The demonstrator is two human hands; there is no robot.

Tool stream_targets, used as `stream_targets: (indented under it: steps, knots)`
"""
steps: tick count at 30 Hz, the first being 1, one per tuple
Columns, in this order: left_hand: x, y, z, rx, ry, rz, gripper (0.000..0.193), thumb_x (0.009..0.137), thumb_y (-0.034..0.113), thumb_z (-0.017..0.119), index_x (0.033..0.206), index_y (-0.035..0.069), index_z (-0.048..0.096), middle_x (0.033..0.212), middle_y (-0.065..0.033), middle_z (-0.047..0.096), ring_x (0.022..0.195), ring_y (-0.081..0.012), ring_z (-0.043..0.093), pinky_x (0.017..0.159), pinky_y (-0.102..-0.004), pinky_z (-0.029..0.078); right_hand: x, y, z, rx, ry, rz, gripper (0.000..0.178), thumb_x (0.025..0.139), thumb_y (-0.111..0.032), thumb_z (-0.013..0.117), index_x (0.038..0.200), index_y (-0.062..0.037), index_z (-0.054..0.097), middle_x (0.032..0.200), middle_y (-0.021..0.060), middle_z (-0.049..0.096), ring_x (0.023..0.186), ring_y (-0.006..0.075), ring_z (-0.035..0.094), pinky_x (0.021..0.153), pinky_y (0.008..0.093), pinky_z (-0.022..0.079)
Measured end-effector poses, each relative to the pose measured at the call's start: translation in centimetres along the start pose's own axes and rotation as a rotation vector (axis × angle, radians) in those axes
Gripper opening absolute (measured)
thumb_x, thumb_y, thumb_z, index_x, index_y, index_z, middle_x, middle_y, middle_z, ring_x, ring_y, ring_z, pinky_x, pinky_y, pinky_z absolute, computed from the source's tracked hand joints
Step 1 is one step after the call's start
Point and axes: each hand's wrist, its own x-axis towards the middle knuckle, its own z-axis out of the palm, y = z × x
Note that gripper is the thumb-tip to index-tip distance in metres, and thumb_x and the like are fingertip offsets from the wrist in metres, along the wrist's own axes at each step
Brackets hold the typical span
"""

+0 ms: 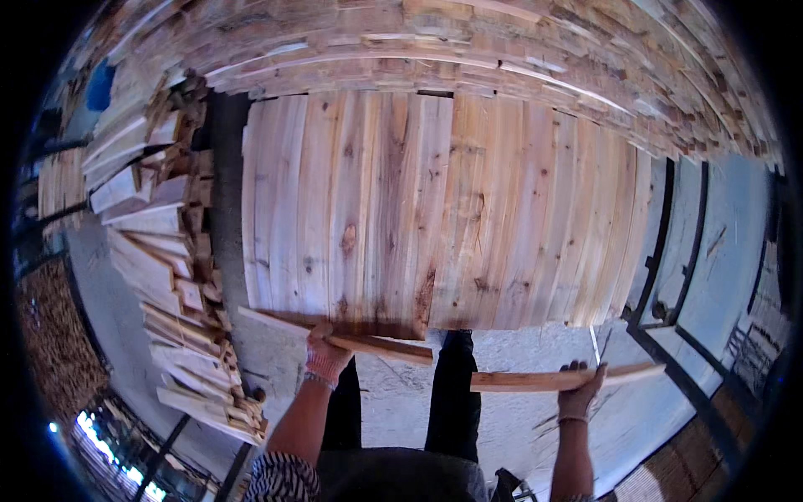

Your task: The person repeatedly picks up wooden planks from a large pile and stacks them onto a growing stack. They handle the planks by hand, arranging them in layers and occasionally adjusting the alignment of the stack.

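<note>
My left hand (327,351), in a pale glove, is closed round the middle of a narrow wooden board (385,347). That board slants down to the right, close under the near edge of a row of planks (376,201) laid side by side. To the right, my right hand (582,391) grips a second wooden board (517,382), held nearly level and apart from the row. Its fingers show over the board's upper edge. The row has light and reddish planks with dark knots, their ends uneven along the near side.
Behind the planks rises a wide stack of boards (468,54). A heap of loose boards (167,276) runs down the left side. Dark metal bars (694,376) stand over the grey floor (715,276) at right. My legs (452,402) are below the row's near edge.
</note>
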Motion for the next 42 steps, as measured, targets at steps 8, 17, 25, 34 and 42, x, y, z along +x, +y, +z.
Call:
stream_targets:
  steps: [8, 17, 25, 34, 42]
  knots:
    - [-4.2, 0.4, -3.3, 0.273, 0.142, 0.257, 0.036, 0.08, 0.012, 0.064, 0.112, 0.004, 0.049, 0.102, -0.0112, 0.061, 0.095, -0.0281, 0.061, 0.087, -0.0434, 0.052, 3.6, 2.0, 15.3, -1.052, -0.189, -0.663, 0.081, 0.081, -0.051, 0.069, 0.137, -0.002, 0.038, 0.108, 0.0129, 0.057, 0.095, 0.0253, 0.057, 0.086, 0.0365, 0.046]
    - [-8.1, 4.9, 18.3, 2.065, -0.165, 1.238, 0.077, 0.062, 0.017, 0.082, 0.126, 0.005, 0.04, 0.118, -0.0181, 0.05, 0.113, -0.0372, 0.049, 0.101, -0.0485, 0.037, 3.0, 5.5, 17.4, -1.889, -0.478, -1.076, 0.098, 0.081, -0.048, 0.068, 0.15, -0.0071, 0.013, 0.148, 0.0249, 0.025, 0.135, 0.0432, 0.027, 0.111, 0.0464, 0.03]
    - [8.4, 9.0, 32.6, 2.631, -0.293, 1.575, 0.086, 0.064, 0.017, 0.077, 0.137, 0.008, 0.033, 0.136, -0.0217, 0.036, 0.132, -0.041, 0.03, 0.113, -0.0526, 0.02, 3.5, 7.0, 16.7, -1.839, -0.499, -1.173, 0.092, 0.08, -0.03, 0.072, 0.149, -0.0084, 0.016, 0.146, 0.0243, 0.029, 0.134, 0.044, 0.028, 0.111, 0.0481, 0.029]
    - [13.7, 6.9, 35.9, 2.912, -0.14, 1.261, 0.079, 0.066, 0.019, 0.072, 0.137, 0.013, 0.036, 0.138, -0.0176, 0.036, 0.131, -0.0391, 0.032, 0.109, -0.0543, 0.025, 1.1, 4.0, 17.9, -1.788, -0.535, -0.867, 0.092, 0.071, -0.009, 0.074, 0.148, -0.0115, 0.023, 0.146, 0.0203, 0.033, 0.131, 0.0424, 0.034, 0.11, 0.0475, 0.032]
    - [12.5, 7.8, 34.8, 2.896, -0.106, 1.274, 0.09, 0.067, 0.024, 0.08, 0.142, 0.013, 0.032, 0.142, -0.0196, 0.032, 0.134, -0.0418, 0.028, 0.113, -0.0538, 0.021, 3.6, -5.4, 27.5, -2.082, -0.638, -1.364, 0.081, 0.073, -0.006, 0.07, 0.144, -0.014, 0.033, 0.136, 0.0195, 0.041, 0.124, 0.0402, 0.041, 0.103, 0.0479, 0.038]
